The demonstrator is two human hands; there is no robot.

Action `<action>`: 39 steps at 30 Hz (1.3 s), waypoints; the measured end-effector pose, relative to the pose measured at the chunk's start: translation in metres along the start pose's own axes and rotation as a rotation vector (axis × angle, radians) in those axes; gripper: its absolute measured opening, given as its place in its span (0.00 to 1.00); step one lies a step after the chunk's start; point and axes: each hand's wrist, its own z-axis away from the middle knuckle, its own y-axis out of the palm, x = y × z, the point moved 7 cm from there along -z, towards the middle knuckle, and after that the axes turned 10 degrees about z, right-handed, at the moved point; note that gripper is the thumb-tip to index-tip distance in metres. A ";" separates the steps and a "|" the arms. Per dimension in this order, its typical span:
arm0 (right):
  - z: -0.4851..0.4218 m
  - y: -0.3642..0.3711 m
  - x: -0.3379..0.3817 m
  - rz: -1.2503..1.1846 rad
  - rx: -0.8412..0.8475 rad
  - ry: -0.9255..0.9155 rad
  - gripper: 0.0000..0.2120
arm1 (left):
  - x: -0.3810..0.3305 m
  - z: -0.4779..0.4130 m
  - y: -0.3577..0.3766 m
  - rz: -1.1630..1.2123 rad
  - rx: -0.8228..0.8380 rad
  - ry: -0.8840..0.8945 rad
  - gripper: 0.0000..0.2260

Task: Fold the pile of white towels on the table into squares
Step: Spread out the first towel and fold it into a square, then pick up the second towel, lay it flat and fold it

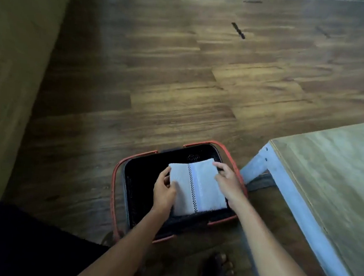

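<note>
Over basket [114, 177], hands [164, 189] [228, 181] grip towel [197, 182] — opposite edges

Black red-handled basket [138, 189] on wooden floor [181, 83]

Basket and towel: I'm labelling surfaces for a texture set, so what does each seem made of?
The towel looks like soft, matt white woven cotton, going by its nubby surface and checked stripe. The basket looks like black plastic with perforated walls; its red handles may be plastic or coated wire.

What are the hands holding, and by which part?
A folded white towel, above the black basket: the left hand grips its left edge, the right hand its right edge near the far corner.
</note>
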 end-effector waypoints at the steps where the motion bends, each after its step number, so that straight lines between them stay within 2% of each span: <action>1: -0.016 0.012 -0.010 0.006 0.019 0.008 0.21 | 0.015 -0.013 -0.002 -0.008 -0.024 -0.009 0.20; 6: -0.082 0.060 -0.057 0.053 0.075 0.090 0.23 | 0.084 -0.069 -0.007 -0.027 -0.114 -0.067 0.21; 13: -0.136 0.103 -0.098 0.147 0.086 0.103 0.24 | 0.143 -0.111 -0.007 -0.133 -0.163 -0.100 0.21; 20: -0.135 0.117 -0.107 0.240 0.009 0.066 0.22 | 0.151 -0.127 -0.016 -0.303 -0.052 -0.009 0.23; 22: -0.134 0.121 -0.103 0.376 0.000 -0.016 0.21 | 0.146 -0.122 -0.018 -0.403 -0.014 0.089 0.24; 24: -0.129 0.124 -0.092 0.652 -0.043 -0.175 0.20 | 0.135 -0.112 -0.014 -0.538 0.025 0.235 0.24; 25: -0.126 0.127 -0.086 0.784 -0.056 -0.277 0.21 | 0.130 -0.108 -0.010 -0.639 0.058 0.315 0.25; 27: -0.121 0.137 -0.085 0.969 0.020 -0.417 0.26 | 0.134 -0.102 0.003 -0.908 0.176 0.419 0.27; 30: -0.124 0.150 -0.114 1.236 0.232 -0.366 0.32 | 0.161 -0.109 0.007 -1.277 0.296 0.357 0.30; 32: -0.127 0.153 -0.126 1.317 0.292 -0.326 0.31 | 0.170 -0.114 0.007 -1.397 0.334 0.324 0.31; 35: -0.130 0.154 -0.127 1.316 0.308 -0.323 0.30 | 0.174 -0.117 0.009 -1.449 0.402 0.283 0.33; 39: -0.116 0.142 -0.111 1.264 0.298 -0.286 0.32 | 0.150 -0.106 0.009 -1.488 0.404 0.276 0.31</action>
